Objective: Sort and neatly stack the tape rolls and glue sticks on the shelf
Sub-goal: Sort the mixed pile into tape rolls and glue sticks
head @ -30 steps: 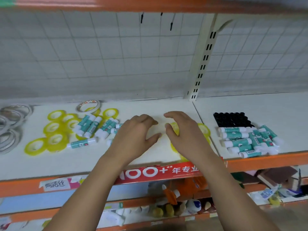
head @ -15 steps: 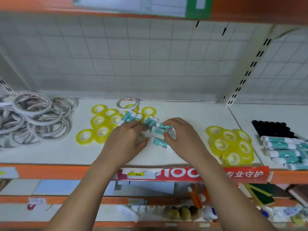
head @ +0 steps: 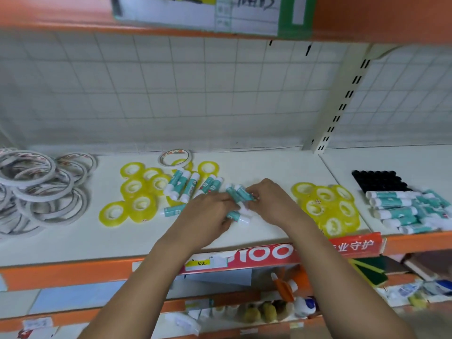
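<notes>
Shelf: white board, orange lip, wire-grid back. Reference: slotted upright.

1. Held glue sticks: left of and in front of the upright, mid-shelf. I logged left hand and right hand both curled tight onto this bundle, one from each side.
2. Loose glue sticks: further left of the upright, lying partly across yellow tape rolls.
3. Second yellow pile: in front of the upright, near the lip.
4. Sorted glue sticks: right of the upright.

Hazards, my judgement: the bundle's ends looked unaligned, so a stick could slip out and roll over the lip. The right forearm lay close to item 3 and might nudge it off.
</notes>
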A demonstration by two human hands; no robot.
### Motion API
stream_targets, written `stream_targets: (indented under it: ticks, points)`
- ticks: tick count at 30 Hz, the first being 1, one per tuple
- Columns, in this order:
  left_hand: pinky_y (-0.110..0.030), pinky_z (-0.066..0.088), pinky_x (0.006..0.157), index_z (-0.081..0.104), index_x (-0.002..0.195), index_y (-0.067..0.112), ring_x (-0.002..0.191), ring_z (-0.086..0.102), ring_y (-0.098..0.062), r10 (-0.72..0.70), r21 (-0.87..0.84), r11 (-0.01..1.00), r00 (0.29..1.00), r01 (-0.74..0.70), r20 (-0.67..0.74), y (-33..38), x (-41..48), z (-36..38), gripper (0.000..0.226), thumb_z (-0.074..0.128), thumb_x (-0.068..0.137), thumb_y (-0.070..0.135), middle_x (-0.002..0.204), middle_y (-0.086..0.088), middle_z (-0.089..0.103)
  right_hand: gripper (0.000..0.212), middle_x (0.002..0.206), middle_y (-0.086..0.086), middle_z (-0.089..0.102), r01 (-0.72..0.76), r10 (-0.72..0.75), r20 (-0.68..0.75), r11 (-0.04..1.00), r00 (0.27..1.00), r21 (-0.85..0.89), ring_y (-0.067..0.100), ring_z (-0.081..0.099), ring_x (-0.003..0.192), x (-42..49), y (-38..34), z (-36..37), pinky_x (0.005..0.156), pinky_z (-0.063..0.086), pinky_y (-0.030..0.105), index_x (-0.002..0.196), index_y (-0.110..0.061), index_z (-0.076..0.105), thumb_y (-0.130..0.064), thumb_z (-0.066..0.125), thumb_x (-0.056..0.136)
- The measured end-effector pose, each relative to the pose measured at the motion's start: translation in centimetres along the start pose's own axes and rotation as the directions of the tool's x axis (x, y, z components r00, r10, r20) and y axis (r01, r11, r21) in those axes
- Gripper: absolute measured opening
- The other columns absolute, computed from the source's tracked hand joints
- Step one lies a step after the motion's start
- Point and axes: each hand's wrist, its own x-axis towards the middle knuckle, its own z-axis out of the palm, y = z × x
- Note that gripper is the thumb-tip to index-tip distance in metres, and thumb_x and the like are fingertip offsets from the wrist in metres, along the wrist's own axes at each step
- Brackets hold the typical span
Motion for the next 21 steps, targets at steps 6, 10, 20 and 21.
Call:
stream_targets:
  ticks: [6,10,20,21]
  points:
    - [-0.039,0.049,0.088,0.068,0.119,0.026,0.107,0.059,-0.022,0.027,-0.008,1.000,0.999,-0.027,0.045,-0.6,0.4,0.9,0.029,0.058,0.091,0.024,0.115,0.003,0.066,0.016,0.100,0.012,0.068,-0.076,0.092,-0.223,0.994,0.970,0.077,0.029,0.061,0.092,-1.7,0.1,-0.1,0.077,0.044,0.035,0.101,-0.009,0.069,-0.017,0.060,0.090]
    - [-0.038,0.051,0.081,0.065,0.122,0.027,0.100,0.060,-0.019,0.042,-0.066,0.997,0.999,-0.042,0.006,0.5,1.2,-0.2,0.028,0.057,0.095,0.028,0.112,0.006,0.061,0.019,0.100,0.010,0.067,-0.087,0.123,-0.310,0.988,0.943,0.126,0.026,0.060,0.091,-3.5,0.2,-1.2,0.078,0.043,0.033,0.106,-0.011,0.069,-0.015,0.062,0.088]
    - [-0.038,0.050,0.076,0.066,0.113,0.030,0.093,0.059,-0.017,0.104,-0.194,0.974,0.993,-0.113,-0.055,9.7,7.6,0.5,0.023,0.059,0.091,0.032,0.103,0.009,0.059,0.026,0.104,0.004,0.061,-0.203,0.265,-0.489,0.963,0.831,0.176,0.018,0.058,0.090,-10.4,7.9,-6.9,0.074,0.040,0.021,0.116,-0.016,0.067,-0.016,0.063,0.091]
    - [-0.038,0.049,0.075,0.066,0.112,0.031,0.093,0.058,-0.016,0.104,-0.200,0.973,0.993,-0.114,-0.058,11.0,8.3,0.9,0.022,0.059,0.091,0.033,0.102,0.010,0.058,0.027,0.105,0.005,0.061,-0.219,0.279,-0.489,0.960,0.826,0.176,0.018,0.059,0.089,-11.0,9.2,-7.5,0.073,0.039,0.019,0.117,-0.015,0.067,-0.015,0.063,0.091]
